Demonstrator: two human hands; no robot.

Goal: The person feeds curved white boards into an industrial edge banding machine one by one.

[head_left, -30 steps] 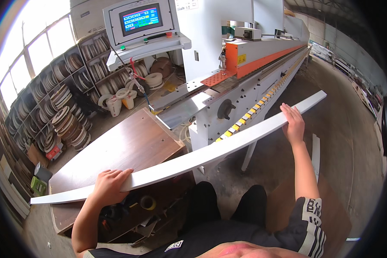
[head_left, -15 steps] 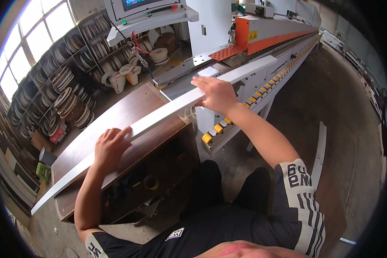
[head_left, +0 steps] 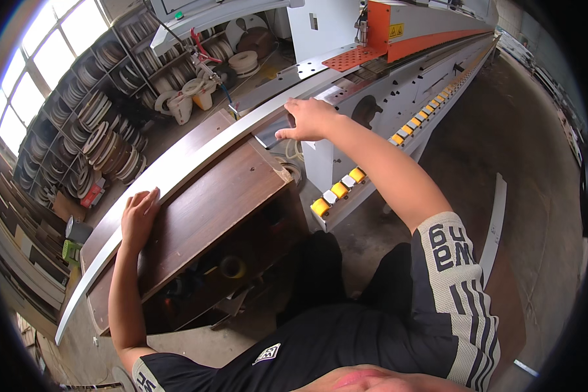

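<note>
A long, narrow white board strip [head_left: 202, 157] runs diagonally over a brown wood-grain cabinet top [head_left: 228, 176], onto the infeed of a machine with an orange-trimmed housing [head_left: 411, 36]. Its lower left end overhangs the cabinet. My left hand [head_left: 139, 219] holds the strip near that end, fingers bent over its near edge. Further along, my right hand [head_left: 307, 119] touches the near edge with its fingertips; its thumb stands apart, off the strip, above a dark metal plate [head_left: 272, 134]. Beside the fingers lies a perforated orange plate [head_left: 354, 57].
Yellow rollers [head_left: 340, 190] line a rail along the machine's near side. A control panel [head_left: 222, 23] overhangs the far side. Shelves of edge-banding rolls [head_left: 104, 98] stand at left. Another pale strip [head_left: 494, 228] leans at right. The cabinet's open front [head_left: 222, 268] holds dark items.
The strip has moved away from me and settled lower, over the cabinet and infeed. My left hand has shifted slightly left; my right hand has loosened from around the strip to its near edge.
</note>
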